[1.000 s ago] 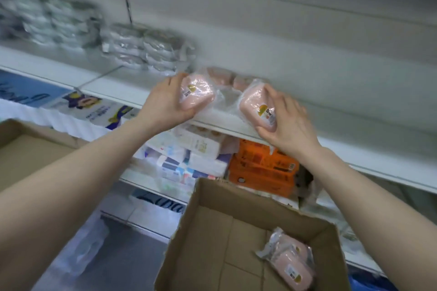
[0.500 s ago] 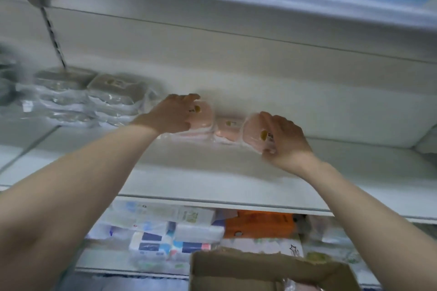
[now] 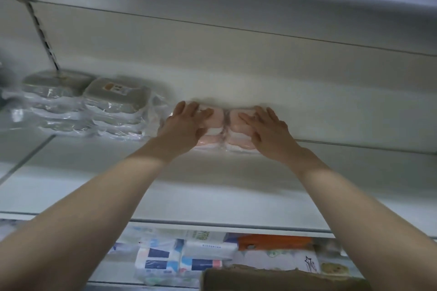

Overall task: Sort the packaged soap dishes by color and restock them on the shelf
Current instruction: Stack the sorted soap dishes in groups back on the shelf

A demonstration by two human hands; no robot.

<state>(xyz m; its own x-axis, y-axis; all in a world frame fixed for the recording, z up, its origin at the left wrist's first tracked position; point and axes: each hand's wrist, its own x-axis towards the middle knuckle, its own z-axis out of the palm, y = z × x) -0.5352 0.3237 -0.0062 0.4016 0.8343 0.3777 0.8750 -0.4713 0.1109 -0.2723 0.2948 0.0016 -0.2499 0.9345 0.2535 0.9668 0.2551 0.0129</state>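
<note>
A: Where are the pink dishes [image 3: 218, 114]?

B: At the back of the shelf [image 3: 212, 186], against the rear wall, in two low stacks side by side and touching, each wrapped in clear film. Your left hand [image 3: 183, 129] lies on the left stack, your right hand [image 3: 268, 131] on the right one.

A: How are my fingers?

B: Fairly straight and spread on both hands, laid flat over the top packs. They press down and clasp nothing; your thumbs are hard to make out.

A: What's beside them?

B: Just left, on the same shelf, two stacks of grey dishes [image 3: 118, 92] in clear wrap, near the pink ones; I can't tell whether they touch. A slotted upright [image 3: 43, 35] runs up the wall behind them.

A: And lower down?

B: On the shelf below, white and blue packs [image 3: 179, 257] and an orange box [image 3: 274, 242]. A cardboard edge [image 3: 272, 275] shows at the bottom.
</note>
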